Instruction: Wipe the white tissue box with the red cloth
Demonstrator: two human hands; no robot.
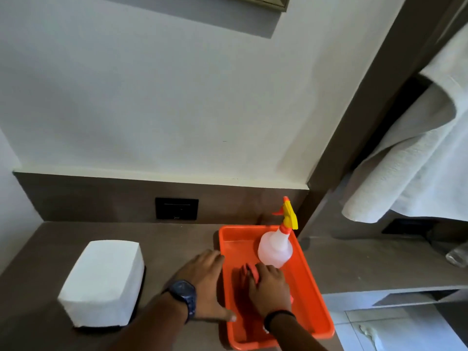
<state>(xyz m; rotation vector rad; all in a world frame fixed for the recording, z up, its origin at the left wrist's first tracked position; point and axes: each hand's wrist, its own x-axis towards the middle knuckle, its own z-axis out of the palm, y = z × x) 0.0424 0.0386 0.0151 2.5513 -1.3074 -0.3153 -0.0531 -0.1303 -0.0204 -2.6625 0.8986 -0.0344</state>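
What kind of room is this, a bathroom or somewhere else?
Probably a hotel room or its bathroom area: a white towel hangs at the right, a white tissue box sits on a brown built-in counter, and tiled floor shows below.

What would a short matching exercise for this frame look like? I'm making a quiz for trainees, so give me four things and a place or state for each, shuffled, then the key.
Things:
1. white tissue box
2. spray bottle
3. red cloth
4. left hand

Places or states:
A. under the right hand, inside the orange tray
B. flat on the counter, against the tray's left rim
C. upright at the tray's far end
D. alone on the counter, left of the tray, untouched

Pairs: 1-D, 2-C, 3-A, 4-B
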